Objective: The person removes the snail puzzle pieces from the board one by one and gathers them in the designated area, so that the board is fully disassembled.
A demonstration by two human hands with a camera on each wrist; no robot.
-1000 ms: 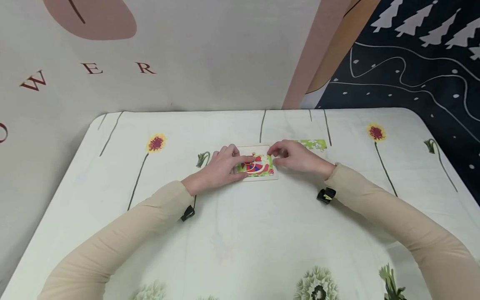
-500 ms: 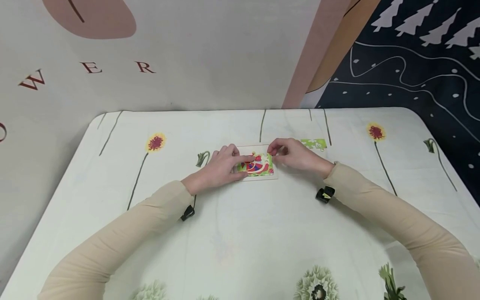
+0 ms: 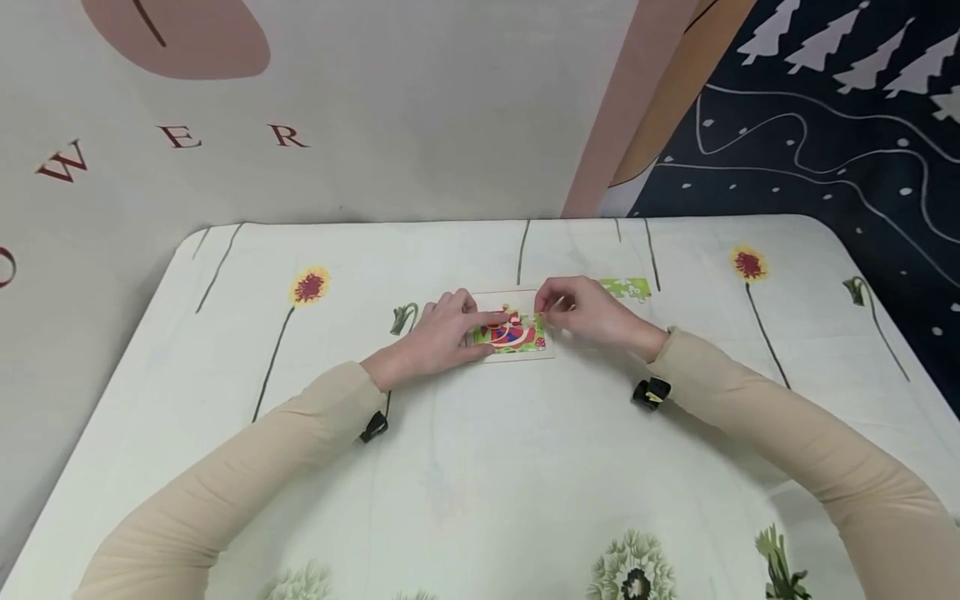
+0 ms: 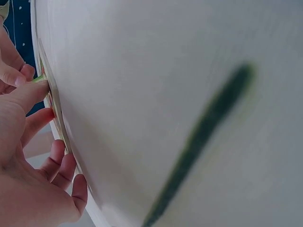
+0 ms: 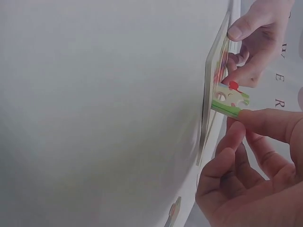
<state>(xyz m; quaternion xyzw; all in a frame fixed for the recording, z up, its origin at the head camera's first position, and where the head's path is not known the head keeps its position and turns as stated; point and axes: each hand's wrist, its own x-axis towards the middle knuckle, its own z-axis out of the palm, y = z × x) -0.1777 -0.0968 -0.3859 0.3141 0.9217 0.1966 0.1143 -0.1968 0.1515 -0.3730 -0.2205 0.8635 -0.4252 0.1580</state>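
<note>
A framed jigsaw puzzle (image 3: 517,336) with a red, blue and green picture lies on the white cloth between the hands. My left hand (image 3: 444,333) rests on its left side, with thumb and index finger extended across the picture. At the puzzle's right edge, my right hand (image 3: 592,312) pinches a puzzle piece between thumb and index finger. The right wrist view shows this puzzle piece (image 5: 231,97), pale with green and red, standing tilted up from the board (image 5: 208,85). From the left wrist view, the left fingers (image 4: 38,125) lie along the board's edge.
Several loose green puzzle pieces (image 3: 628,288) lie beyond the right hand, partly covered by it. The tablecloth (image 3: 480,467) has printed flowers. A pale wall (image 3: 450,125) rises behind the table's far edge, with a dark patterned one at right.
My right hand has shifted slightly at the puzzle's right edge and now covers more of the loose green pieces. My left hand stays in place.
</note>
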